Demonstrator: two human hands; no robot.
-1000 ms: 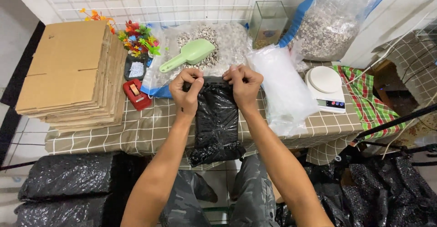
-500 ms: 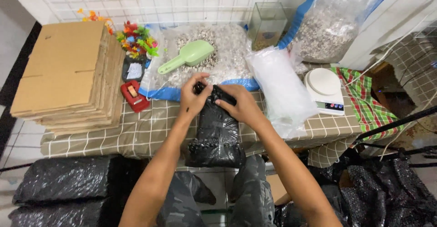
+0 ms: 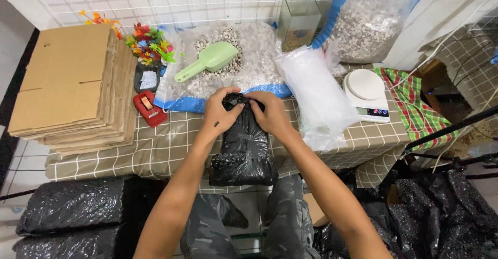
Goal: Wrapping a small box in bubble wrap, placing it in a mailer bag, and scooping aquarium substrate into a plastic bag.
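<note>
A filled black plastic bag lies on the checked tablecloth at the table's near edge, its bottom hanging slightly over. My left hand and my right hand both grip the bunched top of this bag, fingers pinched close together at its neck. Just beyond the hands lies an open sheet of small pale gravel with a green scoop resting on it.
A stack of flat cardboard boxes sits at the left, a red tape dispenser beside it. A pile of clear bags and a white scale lie at the right. Filled black bags rest on the floor.
My hands have come together from holding the bag's mouth spread wide to bunching its top into a tight neck. The bag has slid a little nearer the table edge.
</note>
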